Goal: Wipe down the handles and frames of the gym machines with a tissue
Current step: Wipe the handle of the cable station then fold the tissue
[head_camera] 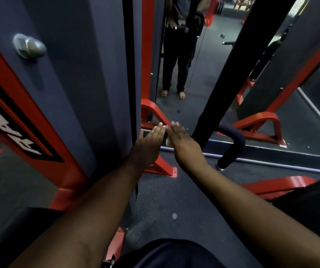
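Tissue (168, 141) (pale, crumpled) between flat hands (165, 141).

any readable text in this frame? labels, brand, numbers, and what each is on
Only one marking shows: large white block letters on a black band running along the red machine frame at left. The letters are cut off by the frame edge and seen at a steep angle, so no word can be read with confidence.
No numbers, stickers or signs are legible elsewhere; the mirror reflection shows no readable text.
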